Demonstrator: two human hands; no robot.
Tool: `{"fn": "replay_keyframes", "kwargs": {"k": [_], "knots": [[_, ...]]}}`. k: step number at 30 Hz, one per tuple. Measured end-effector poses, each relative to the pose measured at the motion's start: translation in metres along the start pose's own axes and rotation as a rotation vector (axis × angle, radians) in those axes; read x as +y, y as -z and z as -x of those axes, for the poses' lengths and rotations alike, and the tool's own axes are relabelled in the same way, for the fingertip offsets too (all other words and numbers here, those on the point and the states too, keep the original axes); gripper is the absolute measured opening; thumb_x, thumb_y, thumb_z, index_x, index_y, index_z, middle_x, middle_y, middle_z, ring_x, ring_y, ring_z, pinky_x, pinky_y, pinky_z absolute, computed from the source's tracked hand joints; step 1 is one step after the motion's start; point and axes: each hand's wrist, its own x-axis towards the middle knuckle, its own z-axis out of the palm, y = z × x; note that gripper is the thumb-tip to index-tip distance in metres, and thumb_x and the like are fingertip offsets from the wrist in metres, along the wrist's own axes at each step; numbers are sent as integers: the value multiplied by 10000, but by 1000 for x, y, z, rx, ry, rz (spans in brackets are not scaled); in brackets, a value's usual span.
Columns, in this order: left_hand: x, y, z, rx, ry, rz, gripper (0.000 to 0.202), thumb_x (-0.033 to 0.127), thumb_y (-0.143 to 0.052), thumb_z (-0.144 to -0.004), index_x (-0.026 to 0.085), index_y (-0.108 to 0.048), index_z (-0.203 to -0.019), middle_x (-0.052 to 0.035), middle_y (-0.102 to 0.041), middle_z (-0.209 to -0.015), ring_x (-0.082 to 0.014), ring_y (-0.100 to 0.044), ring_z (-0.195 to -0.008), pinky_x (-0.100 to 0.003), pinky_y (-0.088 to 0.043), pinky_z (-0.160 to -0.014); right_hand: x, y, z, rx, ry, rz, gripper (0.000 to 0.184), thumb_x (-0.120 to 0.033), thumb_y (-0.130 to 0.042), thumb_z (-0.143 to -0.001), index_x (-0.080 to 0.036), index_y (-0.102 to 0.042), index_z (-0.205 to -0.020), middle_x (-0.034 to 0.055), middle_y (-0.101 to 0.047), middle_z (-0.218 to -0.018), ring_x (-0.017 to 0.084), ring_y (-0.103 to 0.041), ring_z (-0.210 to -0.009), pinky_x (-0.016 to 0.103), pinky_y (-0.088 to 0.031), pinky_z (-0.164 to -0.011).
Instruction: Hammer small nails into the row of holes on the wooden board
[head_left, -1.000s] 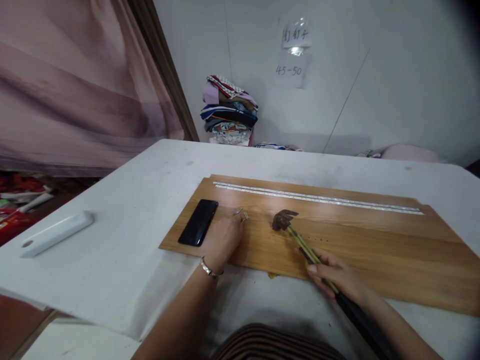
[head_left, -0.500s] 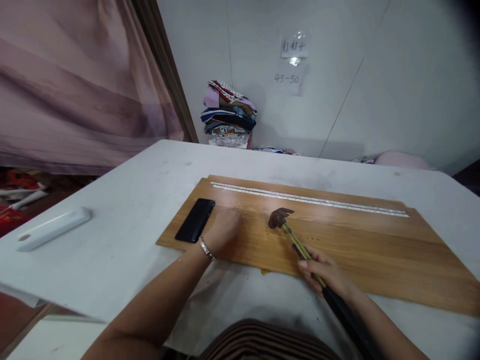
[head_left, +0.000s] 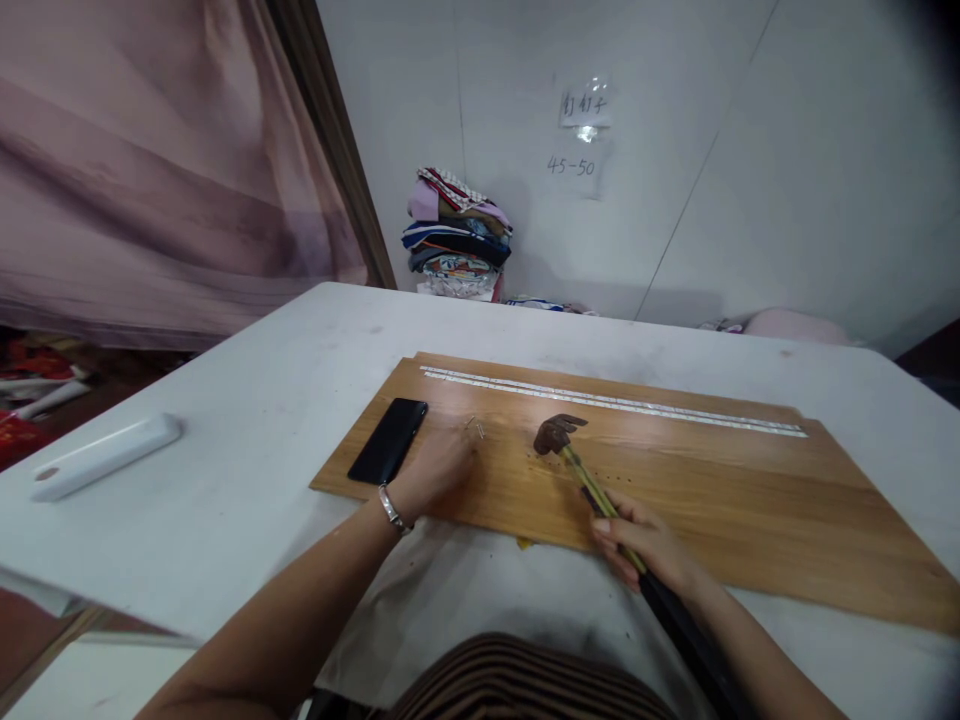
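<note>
A long wooden board (head_left: 750,490) lies on the white table (head_left: 247,400). My right hand (head_left: 649,545) is closed around the handle of a claw hammer (head_left: 559,435), whose dark head rests on the board near a row of small holes. My left hand (head_left: 435,470) rests on the board with its fingers curled, fingertips right by a few small nails (head_left: 475,427). A bracelet sits on that wrist. A black phone (head_left: 388,454) lies on the board's left end, just left of my left hand.
A shiny metal strip (head_left: 615,402) runs along the board's far edge. A white oblong case (head_left: 105,456) lies at the table's left. Folded clothes (head_left: 457,235) are stacked by the wall behind. A pink curtain (head_left: 150,170) hangs at the left.
My left hand has slid slightly back from the nails, which show again beyond its fingertips. The hammer and right hand have barely moved.
</note>
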Motion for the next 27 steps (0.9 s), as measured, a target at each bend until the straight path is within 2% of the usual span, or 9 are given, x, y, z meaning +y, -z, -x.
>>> {"fn": "replay_keyframes", "kwargs": {"k": [4,9,15,22,27], "knots": [[2,0,1,8,18,-1,306,50,-387,-817,109,-612,-1014,-158,-679,-928,-245,-656,-920,-331,-501,-801,-2,-4,-2,-8,-13,15,532,-468,-646,-703,-139,-523,-1102,-111,-438,-445,43,-293,-272,159,-294,-276],[4,1,3,6,23,33,309,53,-384,-826,111,-593,-1046,-156,-677,-944,-234,-652,-939,-322,-490,-828,-1,-5,-1,-27,-22,-20,570,-463,-651,-702,-136,-520,-1150,-107,-440,-465,41,-303,-275,160,-290,-282],[4,3,1,-31,37,12,278,102,-350,-880,120,-602,-997,-144,-676,-882,-230,-667,-859,-315,-505,-755,2,3,0,-2,13,-8,551,-443,-638,-726,-129,-509,-1160,-113,-430,-432,48,-297,-271,157,-284,-281],[3,1,-4,-47,-14,-42,288,47,-349,-850,93,-606,-971,-162,-665,-849,-238,-666,-850,-321,-507,-735,3,1,-3,-27,8,13,440,-461,-641,-724,-160,-515,-1019,-112,-439,-438,42,-288,-272,156,-291,-280],[6,5,-4,-37,-21,-57,292,49,-351,-845,102,-605,-980,-160,-667,-882,-239,-664,-861,-320,-507,-745,2,-3,-4,-18,8,12,501,-467,-638,-714,-144,-519,-1078,-113,-431,-433,46,-287,-274,161,-277,-285]]}}
